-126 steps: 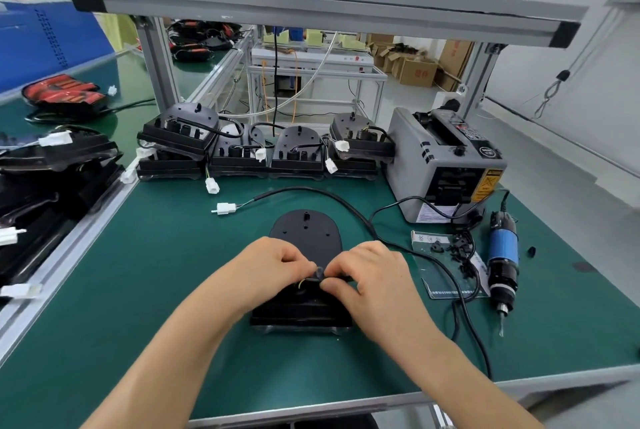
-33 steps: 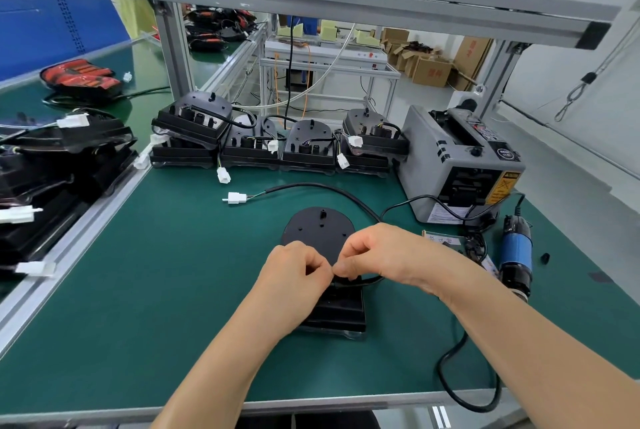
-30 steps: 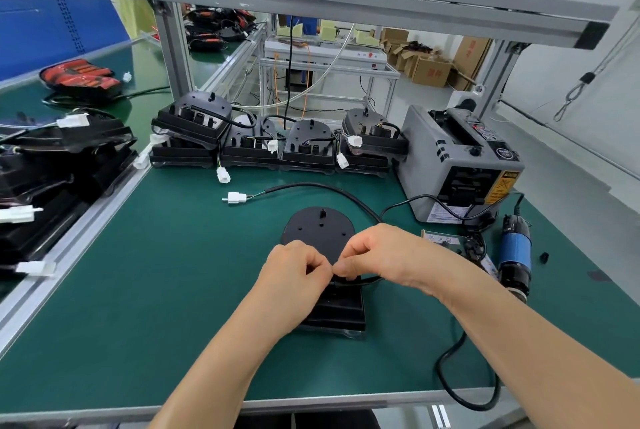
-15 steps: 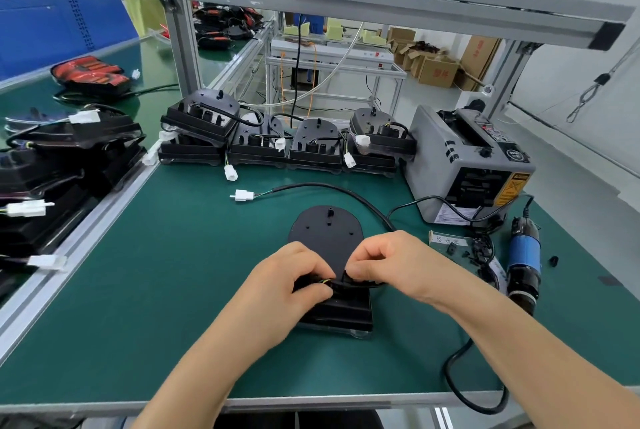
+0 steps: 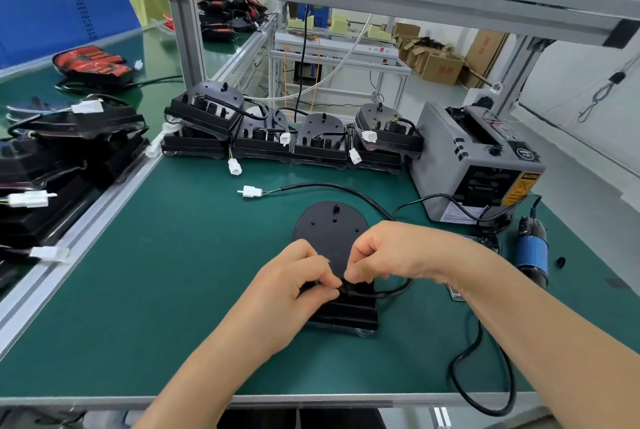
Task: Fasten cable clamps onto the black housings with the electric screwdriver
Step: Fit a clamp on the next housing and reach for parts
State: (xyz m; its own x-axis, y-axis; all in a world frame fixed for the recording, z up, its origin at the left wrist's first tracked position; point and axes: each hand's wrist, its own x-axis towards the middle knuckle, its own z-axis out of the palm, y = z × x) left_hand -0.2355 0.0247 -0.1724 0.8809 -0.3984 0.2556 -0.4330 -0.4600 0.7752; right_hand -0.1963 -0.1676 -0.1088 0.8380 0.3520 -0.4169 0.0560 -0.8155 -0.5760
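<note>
The fingers of the right hand are curled in, thumb and forefinger pressed together in a pinch on the black cable where it meets the housing. The fingers of the left hand are curled the same way, and their tips come against the right fingertips at that spot. Something small and dark sits under the pinch, too small to tell whether it is a clamp. Both hands hover over the lower middle of the black housing, which lies flat on the green desk near its front edge, its round end pointing away from the person and its blocky end nearest them. From the pinch the cable bows out to the right and passes under the right wrist. Farther back it curves round the round end to a white plug, which lies on the desk to the left. The electric screwdriver, with a blue band round its body, lies on the desk to the right, well apart from both hands and held by neither. A thick black cord loops over the front edge below the right forearm. Behind the screwdriver stands a grey machine, and along the back of the desk is a row of black housings with white plugs hanging from them. More black parts are piled on the neighbouring desk to the left.
</note>
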